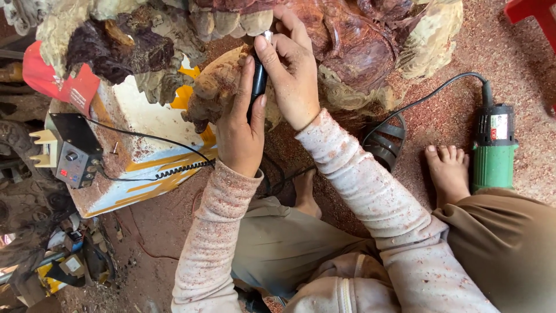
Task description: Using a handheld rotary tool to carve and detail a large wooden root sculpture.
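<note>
A big carved wooden sculpture (347,40) fills the space above the grip, dark red in the middle with pale, rough-cut lobes along its edges. One pale brown lobe (217,87) juts down just left of where the hands meet. Under everything the floor (521,64) is thick with reddish sawdust, and the same dust speckles the person's pale sleeves (370,191).

Off to the right of the grip, well apart, a green power tool (493,150) lies on the sawdust, its black cable curving back toward the carving. Beside it rests a bare foot (449,171). To the left of the grip, a small black control box (72,150) with a knob and a red light sits on a white and yellow stand (139,156); a coiled black cord (179,169) runs from it toward the hands.

The left hand (240,130) is wrapped shut around a slim black handpiece (258,81), thumb lying up along it, with the back of the fingers against the pale lobe. The right hand (292,75) is closed over the top of the same handpiece from the other side, fingertips pinching near its silver tip (267,36), which touches the carving right above the grip.
</note>
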